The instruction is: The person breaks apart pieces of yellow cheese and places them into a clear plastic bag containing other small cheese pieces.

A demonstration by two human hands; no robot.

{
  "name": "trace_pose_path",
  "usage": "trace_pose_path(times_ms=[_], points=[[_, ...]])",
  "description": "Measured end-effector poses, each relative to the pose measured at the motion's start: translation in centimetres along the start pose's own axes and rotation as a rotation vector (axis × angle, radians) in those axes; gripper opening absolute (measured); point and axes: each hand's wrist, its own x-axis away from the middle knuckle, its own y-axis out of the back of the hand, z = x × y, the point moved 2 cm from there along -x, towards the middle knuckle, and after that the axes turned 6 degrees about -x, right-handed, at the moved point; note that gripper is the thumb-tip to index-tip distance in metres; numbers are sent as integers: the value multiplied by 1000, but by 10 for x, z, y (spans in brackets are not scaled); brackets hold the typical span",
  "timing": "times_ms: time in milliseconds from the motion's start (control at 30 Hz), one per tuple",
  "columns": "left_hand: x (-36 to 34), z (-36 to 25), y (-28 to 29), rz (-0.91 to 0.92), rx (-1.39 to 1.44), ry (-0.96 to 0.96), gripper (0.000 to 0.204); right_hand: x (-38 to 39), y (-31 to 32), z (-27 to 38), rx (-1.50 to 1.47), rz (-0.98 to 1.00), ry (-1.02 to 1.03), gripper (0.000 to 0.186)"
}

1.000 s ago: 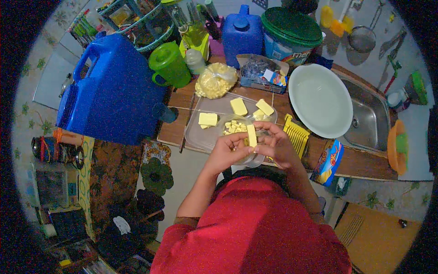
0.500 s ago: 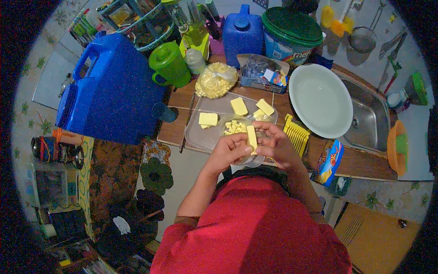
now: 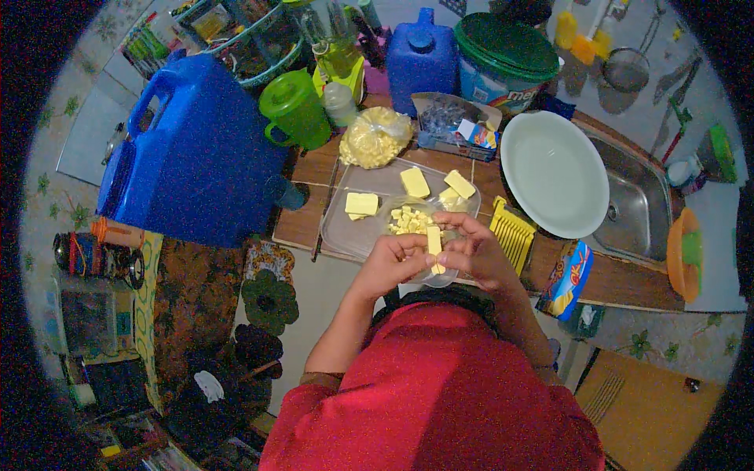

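Observation:
My left hand (image 3: 397, 259) and my right hand (image 3: 471, 255) are closed on a pale yellow strip (image 3: 435, 239), pinched upright between their fingertips. Beneath them is a clear plastic container (image 3: 444, 280) with small yellow cubes (image 3: 408, 220) in it. Behind it a translucent tray (image 3: 342, 231) carries larger yellow blocks, one at the left (image 3: 361, 202), one at the middle (image 3: 415, 181) and some at the right (image 3: 459, 184). A yellow ridged plastic tool (image 3: 514, 239) lies just right of my right hand.
Around them are a big blue jug (image 3: 181, 157), a knotted bag of yellow pieces (image 3: 369, 141), a green pitcher (image 3: 294, 106), an open box (image 3: 440, 118), a white basin (image 3: 554, 173), a blue packet (image 3: 569, 279) and a steel sink (image 3: 636, 220).
The yellow strip has moved a little lower between my fingers, toward my body. My hands keep almost the same place and grip.

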Motion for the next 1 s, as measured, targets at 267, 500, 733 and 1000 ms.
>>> trace_pose_path(times_ms=[267, 500, 733, 1000], points=[[0, 5, 3, 30, 24, 4, 25, -1, 0, -3, 12, 18, 20, 61], [-2, 9, 7, -8, 41, -10, 27, 0, -2, 0, 110, -17, 12, 60], [0, 7, 6, -9, -33, -76, 24, 0, 2, -6, 143, 32, 21, 59], [2, 7, 8, 25, -2, -7, 20, 0, -2, -4, 74, 28, -53, 56]])
